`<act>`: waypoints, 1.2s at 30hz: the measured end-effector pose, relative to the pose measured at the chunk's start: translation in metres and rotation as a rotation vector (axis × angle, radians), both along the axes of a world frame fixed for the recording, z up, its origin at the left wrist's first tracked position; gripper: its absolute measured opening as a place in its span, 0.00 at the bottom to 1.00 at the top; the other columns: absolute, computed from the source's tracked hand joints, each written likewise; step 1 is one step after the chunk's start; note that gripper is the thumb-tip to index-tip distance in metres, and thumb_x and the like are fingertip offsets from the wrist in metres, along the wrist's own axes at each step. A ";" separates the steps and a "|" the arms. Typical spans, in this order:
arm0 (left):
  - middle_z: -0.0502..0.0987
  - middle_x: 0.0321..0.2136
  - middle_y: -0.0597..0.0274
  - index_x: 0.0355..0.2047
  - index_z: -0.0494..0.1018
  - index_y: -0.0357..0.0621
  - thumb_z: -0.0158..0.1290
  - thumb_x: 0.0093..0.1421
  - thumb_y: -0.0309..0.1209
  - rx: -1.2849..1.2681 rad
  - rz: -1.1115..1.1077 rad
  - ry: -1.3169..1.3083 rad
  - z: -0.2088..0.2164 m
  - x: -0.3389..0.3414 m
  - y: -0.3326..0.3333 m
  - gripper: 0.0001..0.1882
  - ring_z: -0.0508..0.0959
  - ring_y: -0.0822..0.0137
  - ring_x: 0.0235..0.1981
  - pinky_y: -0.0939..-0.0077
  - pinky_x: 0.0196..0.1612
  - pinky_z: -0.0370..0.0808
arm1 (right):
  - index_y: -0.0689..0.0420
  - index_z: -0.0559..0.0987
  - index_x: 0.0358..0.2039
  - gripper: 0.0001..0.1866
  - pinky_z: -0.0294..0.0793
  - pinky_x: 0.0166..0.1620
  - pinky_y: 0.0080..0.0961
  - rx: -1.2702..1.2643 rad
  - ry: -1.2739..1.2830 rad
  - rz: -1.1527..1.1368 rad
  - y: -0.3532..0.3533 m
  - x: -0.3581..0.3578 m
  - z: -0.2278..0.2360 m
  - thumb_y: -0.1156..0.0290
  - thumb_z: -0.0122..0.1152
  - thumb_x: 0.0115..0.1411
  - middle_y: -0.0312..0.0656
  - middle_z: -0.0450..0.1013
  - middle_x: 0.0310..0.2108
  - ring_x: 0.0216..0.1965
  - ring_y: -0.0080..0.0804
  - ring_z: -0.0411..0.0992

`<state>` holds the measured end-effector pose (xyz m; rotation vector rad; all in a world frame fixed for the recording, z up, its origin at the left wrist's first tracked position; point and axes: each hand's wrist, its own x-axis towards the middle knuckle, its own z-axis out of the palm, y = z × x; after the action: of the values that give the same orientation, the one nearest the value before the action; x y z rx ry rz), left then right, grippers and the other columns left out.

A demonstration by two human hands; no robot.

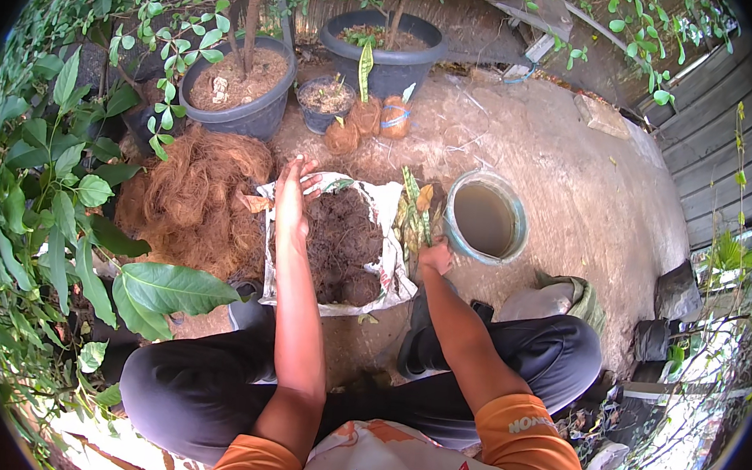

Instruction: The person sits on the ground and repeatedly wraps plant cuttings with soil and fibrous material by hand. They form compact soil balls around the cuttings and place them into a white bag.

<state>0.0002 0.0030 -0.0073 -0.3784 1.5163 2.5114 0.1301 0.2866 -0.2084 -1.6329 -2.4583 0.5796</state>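
Observation:
A white sack (397, 276) lies spread in front of me, holding dark, lumpy soil (340, 237). My left hand (294, 189) reaches over the sack's far left corner with fingers apart, and nothing shows in it. A few variegated snake plant leaves (411, 204), green with yellow, lie between the sack and a round bucket. My right hand (436, 256) is closed around the lower end of a snake plant leaf (427, 229) there, just beside the bucket (521, 239), which holds murky water. The fingertips of that hand are partly hidden.
Brown coconut fibre (193, 203) is heaped left of the sack. Beyond stand large black pots (252, 124), a small pot (321, 120) and several fibre-wrapped balls (365, 117), one with an upright leaf. A greenish sack (585, 300) sits by my right knee. Leafy branches (71, 184) crowd the left.

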 end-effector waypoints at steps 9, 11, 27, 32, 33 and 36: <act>0.78 0.42 0.63 0.52 0.68 0.45 0.50 0.63 0.47 0.001 0.000 0.006 -0.003 0.000 -0.003 0.24 0.75 0.73 0.37 0.77 0.40 0.72 | 0.44 0.77 0.41 0.17 0.70 0.51 0.46 -0.087 0.049 0.019 -0.008 -0.006 0.019 0.57 0.62 0.49 0.45 0.78 0.41 0.47 0.48 0.74; 0.78 0.42 0.63 0.52 0.68 0.45 0.50 0.63 0.47 -0.007 0.014 0.011 -0.005 -0.001 -0.009 0.24 0.76 0.73 0.37 0.77 0.39 0.72 | 0.47 0.79 0.41 0.17 0.70 0.52 0.45 -0.163 0.021 0.018 -0.016 -0.015 0.031 0.56 0.60 0.51 0.48 0.77 0.42 0.47 0.50 0.74; 0.75 0.48 0.58 0.57 0.64 0.41 0.47 0.64 0.49 -0.017 -0.021 0.012 -0.012 0.000 -0.004 0.29 0.74 0.66 0.41 0.68 0.45 0.70 | 0.46 0.73 0.41 0.16 0.60 0.20 0.27 -0.962 0.804 -0.193 -0.012 -0.057 0.027 0.50 0.56 0.60 0.32 0.65 0.26 0.23 0.25 0.63; 0.76 0.47 0.59 0.57 0.65 0.41 0.48 0.64 0.50 -0.013 -0.034 0.001 -0.010 0.002 0.005 0.29 0.74 0.67 0.41 0.69 0.45 0.69 | 0.44 0.66 0.52 0.26 0.65 0.32 0.37 -1.042 0.799 -0.226 -0.004 -0.064 0.061 0.40 0.44 0.62 0.36 0.68 0.37 0.32 0.30 0.62; 0.76 0.47 0.59 0.57 0.65 0.41 0.48 0.64 0.50 -0.014 -0.033 0.004 -0.012 0.002 0.004 0.29 0.74 0.67 0.41 0.69 0.45 0.69 | 0.46 0.64 0.57 0.31 0.67 0.36 0.43 -1.066 0.806 -0.219 -0.005 -0.066 0.064 0.40 0.44 0.62 0.38 0.69 0.41 0.36 0.32 0.64; 0.76 0.47 0.60 0.57 0.65 0.42 0.48 0.64 0.50 -0.017 -0.030 0.005 -0.018 0.000 0.003 0.29 0.74 0.68 0.41 0.70 0.44 0.69 | 0.42 0.67 0.39 0.15 0.60 0.26 0.26 -1.100 0.835 -0.217 -0.012 -0.073 0.071 0.46 0.44 0.62 0.29 0.69 0.30 0.22 0.22 0.57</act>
<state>0.0006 0.0056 -0.0250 -0.3497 1.5344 2.4794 0.0567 0.2748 -0.1375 -1.3405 -1.3146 2.2394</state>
